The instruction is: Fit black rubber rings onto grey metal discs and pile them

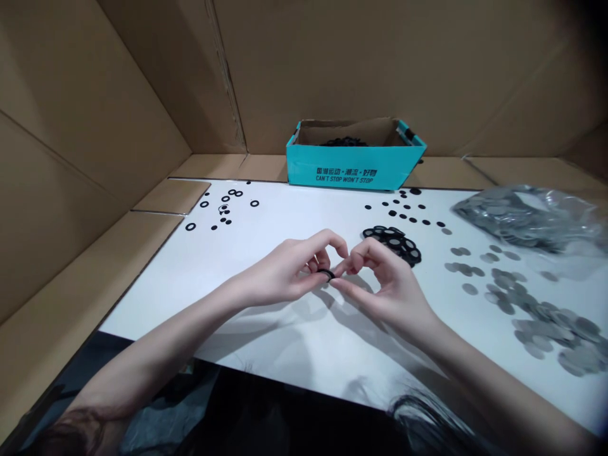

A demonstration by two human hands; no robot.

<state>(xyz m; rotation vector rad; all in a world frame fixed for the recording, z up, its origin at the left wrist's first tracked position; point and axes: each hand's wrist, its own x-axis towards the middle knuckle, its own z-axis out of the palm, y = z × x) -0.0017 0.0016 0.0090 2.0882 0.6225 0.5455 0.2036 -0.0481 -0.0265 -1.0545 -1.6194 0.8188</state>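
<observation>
Between the fingertips of both hands is a small black ring (326,273), partly hidden by the fingers. My left hand (304,263) pinches it from the left. My right hand (380,275) has its thumb and finger at the ring's right edge. Just beyond my right hand lies a heap of black rings with grey centres (392,242). Whether a grey disc sits in the held ring I cannot tell.
A turquoise box (346,166) with black pieces inside stands at the back. Loose black rings (204,204) and small black discs lie at the left, more black discs (413,220) at the right. Grey discs (541,307) spread at the right, below a clear plastic bag (527,215) of discs.
</observation>
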